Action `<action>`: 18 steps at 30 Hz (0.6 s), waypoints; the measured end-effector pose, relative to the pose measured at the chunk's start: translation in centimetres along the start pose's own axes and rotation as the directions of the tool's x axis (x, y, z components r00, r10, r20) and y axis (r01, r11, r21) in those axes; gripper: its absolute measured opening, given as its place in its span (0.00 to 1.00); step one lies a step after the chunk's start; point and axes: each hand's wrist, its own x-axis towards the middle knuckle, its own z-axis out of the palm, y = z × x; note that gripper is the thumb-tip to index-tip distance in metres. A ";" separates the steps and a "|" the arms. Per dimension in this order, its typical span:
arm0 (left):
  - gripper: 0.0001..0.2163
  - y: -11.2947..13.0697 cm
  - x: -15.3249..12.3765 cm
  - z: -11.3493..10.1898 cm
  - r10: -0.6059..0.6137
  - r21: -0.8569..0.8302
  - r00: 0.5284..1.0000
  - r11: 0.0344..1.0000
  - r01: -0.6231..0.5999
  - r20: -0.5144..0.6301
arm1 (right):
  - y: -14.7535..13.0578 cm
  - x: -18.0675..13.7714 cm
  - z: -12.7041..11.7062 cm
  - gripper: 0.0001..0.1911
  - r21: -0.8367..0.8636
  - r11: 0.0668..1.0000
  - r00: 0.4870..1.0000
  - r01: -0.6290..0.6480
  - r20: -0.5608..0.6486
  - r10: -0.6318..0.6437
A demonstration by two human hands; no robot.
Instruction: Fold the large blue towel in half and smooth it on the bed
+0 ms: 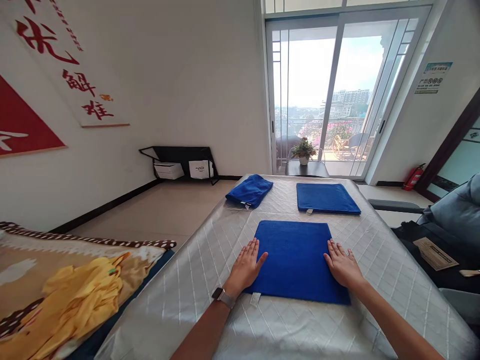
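A blue towel [296,260] lies flat and nearly square in front of me, with a white label at its near left corner. My left hand [246,266] rests flat on its left edge, fingers stretched out and thumb apart. On the right edge lies my right hand [342,261], also flat with its fingers spread. Farther off, a second blue towel [327,198] is folded into a neat rectangle at the right. At the far left of the table sits a bunched, loosely folded blue towel [250,190], its label showing at the near side.
All three towels lie on a table with a silvery quilted cover [202,310]. Yellow cloth [86,295] is heaped on a patterned blanket [146,252] at the left. A grey-blue chair [455,212] stands at the right. Beyond the table, a potted plant [303,151] stands before glass doors [303,95].
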 end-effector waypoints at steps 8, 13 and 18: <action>0.33 0.1 0.0 -0.1 0.010 0.028 1.000 1.000 -0.011 0.005 | 0.1 2.0 -3.0 0.29 -0.001 1.000 0.999 -0.022 -0.041 0.022; 0.34 0.3 0.0 -0.7 -0.008 0.055 1.000 0.998 0.006 0.022 | -0.2 2.6 -1.2 0.33 0.085 0.993 0.993 -0.086 -0.079 0.092; 0.39 2.6 0.1 -2.3 -0.081 0.121 0.997 0.989 0.083 -0.015 | 0.1 2.8 -0.3 0.34 0.140 0.986 0.995 -0.090 -0.037 0.096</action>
